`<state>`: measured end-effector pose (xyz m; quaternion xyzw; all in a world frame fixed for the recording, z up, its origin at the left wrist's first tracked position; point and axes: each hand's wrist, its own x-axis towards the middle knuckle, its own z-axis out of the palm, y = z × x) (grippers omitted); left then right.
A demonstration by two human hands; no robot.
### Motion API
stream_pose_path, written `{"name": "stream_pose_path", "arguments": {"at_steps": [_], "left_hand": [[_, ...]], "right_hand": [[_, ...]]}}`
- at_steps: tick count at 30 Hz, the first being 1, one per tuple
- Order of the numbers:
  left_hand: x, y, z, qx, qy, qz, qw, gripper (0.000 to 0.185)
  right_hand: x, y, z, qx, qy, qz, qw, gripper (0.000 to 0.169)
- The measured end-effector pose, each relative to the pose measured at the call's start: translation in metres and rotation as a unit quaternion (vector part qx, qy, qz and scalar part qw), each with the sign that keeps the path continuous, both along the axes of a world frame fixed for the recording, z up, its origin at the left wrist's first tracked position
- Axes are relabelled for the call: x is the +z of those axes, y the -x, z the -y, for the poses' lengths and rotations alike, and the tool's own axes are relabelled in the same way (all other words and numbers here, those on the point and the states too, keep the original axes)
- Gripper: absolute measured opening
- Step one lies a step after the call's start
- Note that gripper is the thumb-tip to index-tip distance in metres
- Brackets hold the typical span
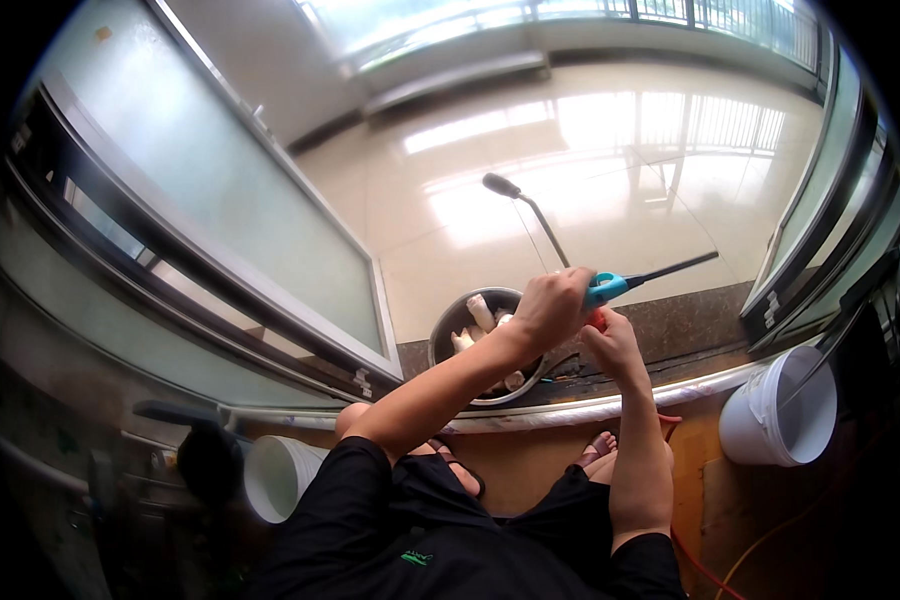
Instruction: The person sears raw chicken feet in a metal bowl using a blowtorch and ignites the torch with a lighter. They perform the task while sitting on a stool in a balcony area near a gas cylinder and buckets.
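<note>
My left hand [556,304] grips a turquoise long-nosed utility lighter [606,289], its black barrel pointing right. Just below it, my right hand [613,346] is closed around a red part [595,319], mostly hidden by the fingers. A gas torch wand [546,226] with a dark nozzle [501,184] reaches up and left from behind my left hand. No flame shows. Partly under my left forearm is a round metal pot [436,341] holding several pale pieces of meat [480,311] that look like pig's trotters.
A white bucket [742,409] stands at right, another bucket [270,480] at left. A wrapped pipe [570,417] crosses before my feet. Red hose [701,562] and yellow hose [757,536] lie lower right. Frosted sliding doors [217,165] flank a tiled floor [435,270].
</note>
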<state>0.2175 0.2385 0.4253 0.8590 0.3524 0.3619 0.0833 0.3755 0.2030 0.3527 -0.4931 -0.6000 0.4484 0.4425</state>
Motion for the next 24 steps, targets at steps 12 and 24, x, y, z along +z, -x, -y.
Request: {"name": "stream_pose_path", "arguments": {"at_steps": [12, 24], "left_hand": [[0.002, 0.063, 0.060, -0.085, 0.439, 0.422, 0.789, 0.036], [-0.033, 0.050, 0.094, -0.079, 0.483, 0.485, 0.725, 0.033]], "right_hand": [[0.065, -0.113, 0.071, -0.050, 0.113, -0.106, 0.987, 0.014], [0.097, -0.132, 0.196, -0.085, 0.176, -0.144, 0.970, 0.019]]}}
